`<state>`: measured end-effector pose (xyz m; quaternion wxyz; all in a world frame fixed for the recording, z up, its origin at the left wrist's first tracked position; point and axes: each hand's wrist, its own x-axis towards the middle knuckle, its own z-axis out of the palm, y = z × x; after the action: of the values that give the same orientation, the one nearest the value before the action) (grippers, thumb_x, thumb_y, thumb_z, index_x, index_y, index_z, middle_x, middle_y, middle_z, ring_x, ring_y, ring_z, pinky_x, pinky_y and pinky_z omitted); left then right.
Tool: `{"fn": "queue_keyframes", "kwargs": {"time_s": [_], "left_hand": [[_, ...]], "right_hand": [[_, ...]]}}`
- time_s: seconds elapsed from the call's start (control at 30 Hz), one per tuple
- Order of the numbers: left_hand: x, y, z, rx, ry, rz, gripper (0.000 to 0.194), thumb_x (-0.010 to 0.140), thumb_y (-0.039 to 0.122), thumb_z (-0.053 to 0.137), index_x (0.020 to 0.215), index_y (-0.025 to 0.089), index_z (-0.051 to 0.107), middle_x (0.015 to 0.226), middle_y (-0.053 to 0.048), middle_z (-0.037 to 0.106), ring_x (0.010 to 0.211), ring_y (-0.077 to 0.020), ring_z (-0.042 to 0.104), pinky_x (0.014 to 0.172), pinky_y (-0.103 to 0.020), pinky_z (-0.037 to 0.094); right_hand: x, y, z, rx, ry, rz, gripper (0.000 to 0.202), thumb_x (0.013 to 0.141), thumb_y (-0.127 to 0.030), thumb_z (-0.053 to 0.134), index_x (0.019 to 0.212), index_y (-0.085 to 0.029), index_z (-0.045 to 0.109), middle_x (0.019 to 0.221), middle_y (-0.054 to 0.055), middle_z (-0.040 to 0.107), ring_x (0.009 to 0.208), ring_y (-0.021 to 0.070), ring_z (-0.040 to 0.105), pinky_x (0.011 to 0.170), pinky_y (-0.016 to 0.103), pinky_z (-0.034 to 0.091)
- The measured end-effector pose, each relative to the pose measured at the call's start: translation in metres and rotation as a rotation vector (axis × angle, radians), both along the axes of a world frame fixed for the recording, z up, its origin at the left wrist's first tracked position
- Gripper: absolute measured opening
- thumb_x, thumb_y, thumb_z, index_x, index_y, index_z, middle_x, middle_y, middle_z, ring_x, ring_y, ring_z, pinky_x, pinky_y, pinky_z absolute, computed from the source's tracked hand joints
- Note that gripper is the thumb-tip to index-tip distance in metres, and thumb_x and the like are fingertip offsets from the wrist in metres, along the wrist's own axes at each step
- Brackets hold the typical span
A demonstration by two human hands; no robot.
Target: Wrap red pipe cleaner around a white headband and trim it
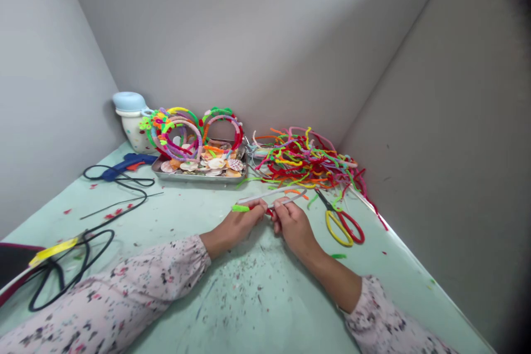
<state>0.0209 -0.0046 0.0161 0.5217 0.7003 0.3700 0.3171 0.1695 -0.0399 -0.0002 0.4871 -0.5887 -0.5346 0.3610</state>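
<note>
Near the middle of the pale green table, my left hand is closed on a headband that is partly white or grey, with a green fuzzy end showing at the fingers. Close beside it, my right hand pinches the other side of the headband, where a bit of red pipe cleaner shows between the two hands. The fingertips hide most of the red piece. Scissors with yellow and red handles lie partly open to the right of my right hand.
Behind the hands stands a metal tray of shells with colourful fuzzy headbands. A pile of pipe cleaners lies at the back right. At the left are a blue glue gun, black cable and a white cup with a blue lid.
</note>
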Motion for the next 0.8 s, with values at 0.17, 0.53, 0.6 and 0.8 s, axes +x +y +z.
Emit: {"fn": "queue_keyframes", "kwargs": {"time_s": [0.17, 0.53, 0.6, 0.8], "left_hand": [[0.000, 0.002, -0.003, 0.015, 0.024, 0.012, 0.026, 0.085, 0.036, 0.037, 0.070, 0.018, 0.047, 0.060, 0.004, 0.041, 0.057, -0.0118, 0.037, 0.055, -0.025, 0.028], [-0.002, -0.004, 0.009, 0.062, -0.004, -0.028, 0.026, 0.087, 0.034, 0.037, 0.072, 0.017, 0.048, 0.065, 0.003, 0.044, 0.062, -0.0117, 0.038, 0.061, -0.024, 0.031], [-0.003, -0.005, 0.011, 0.072, -0.020, -0.041, 0.026, 0.087, 0.034, 0.038, 0.071, 0.017, 0.048, 0.067, 0.003, 0.045, 0.064, -0.0118, 0.038, 0.062, -0.024, 0.031], [-0.002, -0.002, 0.004, 0.061, -0.002, -0.019, 0.024, 0.086, 0.033, 0.039, 0.071, 0.017, 0.049, 0.064, 0.003, 0.044, 0.063, -0.0118, 0.038, 0.060, -0.024, 0.031]], "right_hand": [[0.000, -0.001, 0.000, 0.039, 0.037, -0.053, 0.032, 0.087, -0.044, 0.045, 0.068, -0.019, 0.052, 0.048, -0.004, 0.050, 0.046, 0.0114, 0.048, 0.050, 0.022, 0.039], [0.001, 0.000, 0.000, 0.010, 0.031, -0.064, 0.034, 0.088, -0.044, 0.044, 0.066, -0.019, 0.051, 0.047, -0.004, 0.050, 0.045, 0.0113, 0.047, 0.049, 0.023, 0.039], [0.001, -0.001, 0.001, 0.003, 0.026, -0.064, 0.034, 0.088, -0.044, 0.044, 0.066, -0.019, 0.050, 0.047, -0.004, 0.050, 0.044, 0.0114, 0.047, 0.049, 0.023, 0.039], [0.000, -0.001, 0.002, 0.009, 0.012, -0.066, 0.034, 0.088, -0.044, 0.044, 0.066, -0.019, 0.051, 0.048, -0.003, 0.051, 0.046, 0.0115, 0.048, 0.049, 0.023, 0.039]]}}
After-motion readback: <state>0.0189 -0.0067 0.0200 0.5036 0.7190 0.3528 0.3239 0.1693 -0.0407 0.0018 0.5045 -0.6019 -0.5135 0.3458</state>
